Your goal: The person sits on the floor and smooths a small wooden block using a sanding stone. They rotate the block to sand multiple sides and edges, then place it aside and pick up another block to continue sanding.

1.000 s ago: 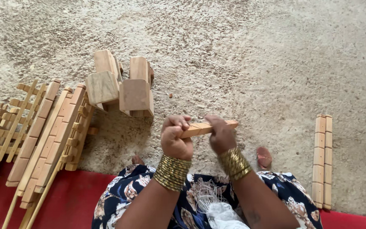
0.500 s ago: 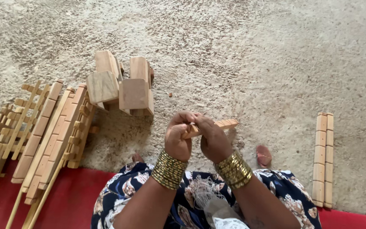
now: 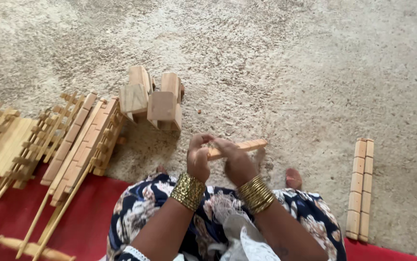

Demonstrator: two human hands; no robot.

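A short notched wooden stick (image 3: pixel 247 145) lies crosswise in front of my lap, held by both hands. My left hand (image 3: pixel 198 157) grips its left end with fingers curled around it. My right hand (image 3: pixel 235 162) covers the stick's middle, fingers closed over it, and the right end pokes out past my knuckles. Gold bangles ring both wrists. My floral-clothed lap (image 3: pixel 208 217) fills the bottom of the view.
Two thick wooden blocks (image 3: pixel 153 99) stand on the rough concrete floor ahead. Stacks of notched wooden strips and comb-like frames (image 3: pixel 68 140) lie to the left, partly on a red mat (image 3: pixel 49 212). Two jointed sticks (image 3: pixel 360 188) lie side by side at the right.
My right hand has slid leftward along the stick toward my left hand, so more of the stick's right end now shows. The view has tilted slightly.
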